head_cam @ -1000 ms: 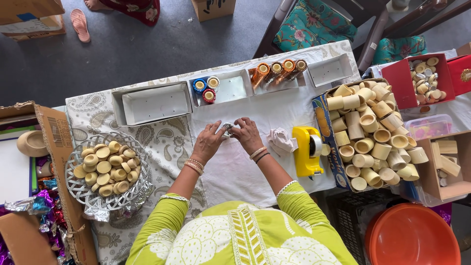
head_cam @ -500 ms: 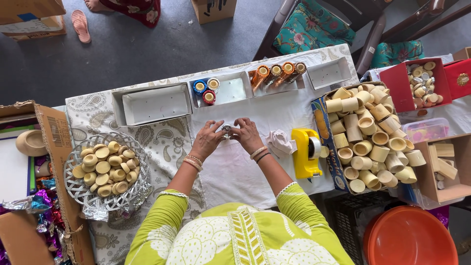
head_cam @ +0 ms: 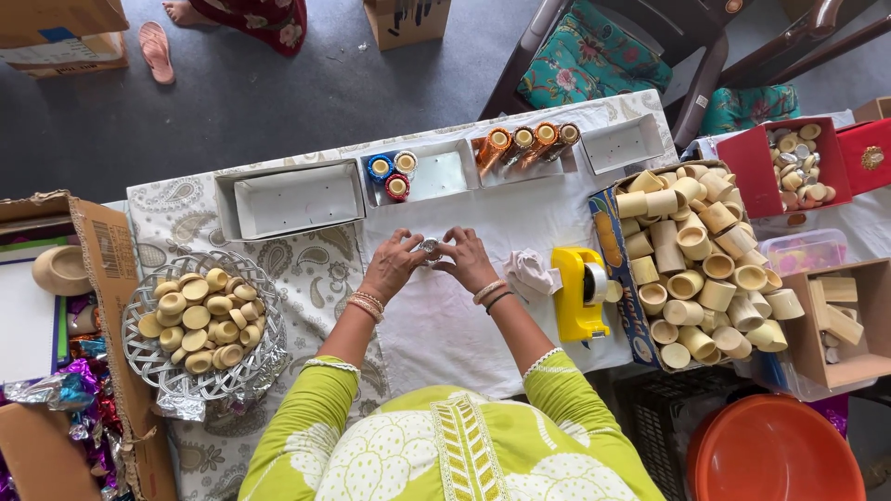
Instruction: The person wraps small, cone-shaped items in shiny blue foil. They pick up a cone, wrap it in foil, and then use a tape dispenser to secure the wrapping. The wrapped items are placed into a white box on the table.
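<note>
Both hands meet over the middle of the white-clothed worktop (head_cam: 436, 325). The left hand (head_cam: 394, 266) and the right hand (head_cam: 469, 262) close their fingers from either side on a small silvery piece (head_cam: 429, 248); it is too small to tell what it is. Just right of the right hand lies a crumpled pale cloth (head_cam: 531, 272), and beside that stands a yellow tape dispenser (head_cam: 577, 294). Past the hands, a row of white trays (head_cam: 297, 198) lines the far edge; one holds blue and red wrapped cups (head_cam: 390, 173), the next orange wrapped cups (head_cam: 524, 141). To the left sits a silver wire basket (head_cam: 255, 366) heaped with small tan discs (head_cam: 195, 320). To the right, a cardboard box (head_cam: 620, 288) is piled with plain tan cups (head_cam: 701, 269)
</note>
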